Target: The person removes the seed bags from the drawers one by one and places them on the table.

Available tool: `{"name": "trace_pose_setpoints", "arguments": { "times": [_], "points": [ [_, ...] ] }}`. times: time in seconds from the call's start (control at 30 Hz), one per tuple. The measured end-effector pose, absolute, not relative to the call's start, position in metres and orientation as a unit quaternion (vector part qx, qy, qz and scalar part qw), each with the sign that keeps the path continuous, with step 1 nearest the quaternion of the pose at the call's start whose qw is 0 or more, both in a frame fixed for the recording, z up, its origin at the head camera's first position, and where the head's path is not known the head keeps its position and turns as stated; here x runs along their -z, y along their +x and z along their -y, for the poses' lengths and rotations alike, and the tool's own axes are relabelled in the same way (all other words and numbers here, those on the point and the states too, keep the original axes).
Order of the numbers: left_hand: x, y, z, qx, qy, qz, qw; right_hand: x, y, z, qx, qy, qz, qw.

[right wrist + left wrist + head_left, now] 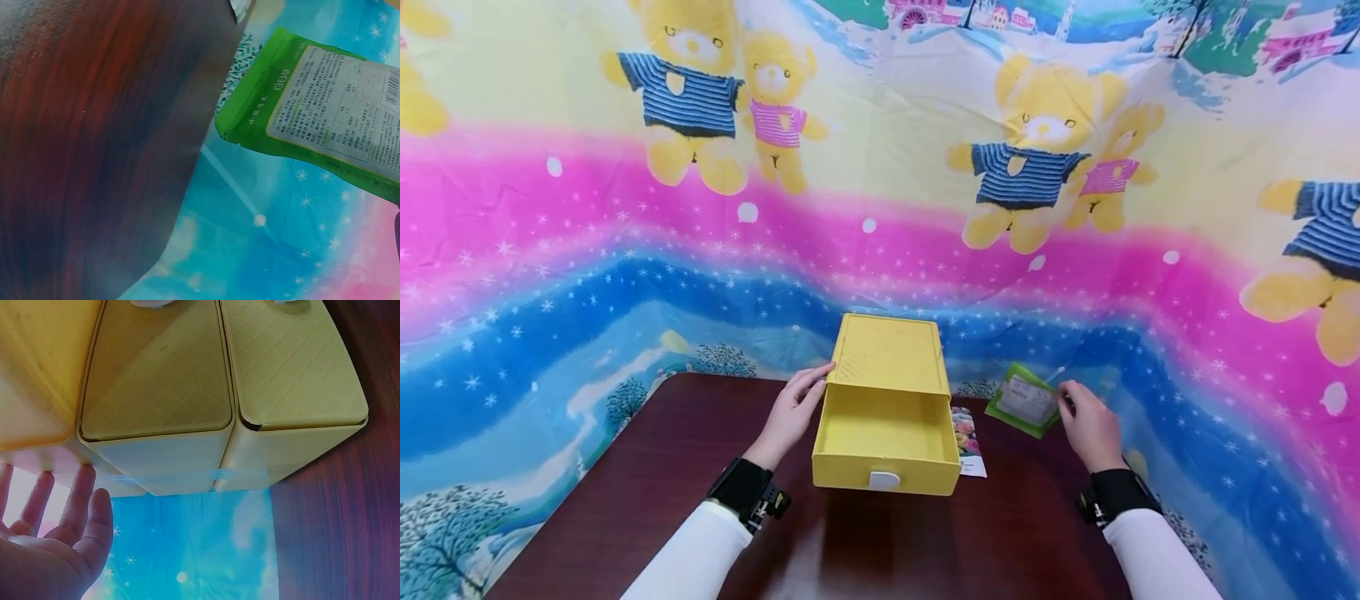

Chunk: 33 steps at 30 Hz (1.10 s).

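Note:
A yellow drawer cabinet (891, 354) stands on the table, its top drawer (880, 471) pulled out with a bare inside and a white handle. My left hand (792, 415) rests its fingertips on the cabinet's left side near the top; the left wrist view shows those fingers (80, 494) spread and fairly straight. To the right of the cabinet, my right hand (1092, 425) pinches a green seed packet (1024, 400) by one edge. The packet's white printed label (337, 100) shows in the right wrist view, where most of the hand lies outside the picture.
A card or packet with a flower picture (967, 437) lies on the table beside the cabinet's right side. Two more drawer fronts (156, 381) sit below the top one. A cloth printed with bears (880, 208) hangs behind and around the dark wooden table (700, 467).

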<state>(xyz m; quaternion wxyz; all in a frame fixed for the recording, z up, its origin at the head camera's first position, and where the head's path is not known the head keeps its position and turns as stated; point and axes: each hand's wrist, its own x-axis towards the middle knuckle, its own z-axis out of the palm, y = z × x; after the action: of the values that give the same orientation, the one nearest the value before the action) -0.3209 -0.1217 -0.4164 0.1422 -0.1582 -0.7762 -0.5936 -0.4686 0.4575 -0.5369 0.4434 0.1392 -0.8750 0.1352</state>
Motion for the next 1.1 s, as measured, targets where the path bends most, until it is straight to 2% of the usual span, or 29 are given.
{"name": "trace_pose_setpoints", "arguments": {
  "times": [0.03, 0.33, 0.4, 0.7, 1.1],
  "points": [
    [0.416, -0.32, 0.121, 0.594, -0.156, 0.776, 0.142, 0.553, -0.484, -0.468, -0.119, 0.126, 0.874, 0.454],
    [0.416, -0.32, 0.12, 0.6, -0.161, 0.771, 0.139, 0.56, -0.463, -0.453, -0.131, 0.147, 0.883, 0.426],
    [0.416, -0.321, 0.12, 0.603, -0.164, 0.768, 0.142, 0.553, -0.454, -0.447, -0.125, 0.16, 0.881, 0.427],
    [0.417, -0.321, 0.122, 0.594, -0.156, 0.777, 0.141, 0.47, -0.372, -0.387, -0.167, 0.212, 0.887, 0.375],
    [0.416, -0.321, 0.123, 0.593, -0.154, 0.778, 0.137, 0.473, -0.357, -0.385, -0.176, 0.238, 0.914, 0.279]
  ]
}}
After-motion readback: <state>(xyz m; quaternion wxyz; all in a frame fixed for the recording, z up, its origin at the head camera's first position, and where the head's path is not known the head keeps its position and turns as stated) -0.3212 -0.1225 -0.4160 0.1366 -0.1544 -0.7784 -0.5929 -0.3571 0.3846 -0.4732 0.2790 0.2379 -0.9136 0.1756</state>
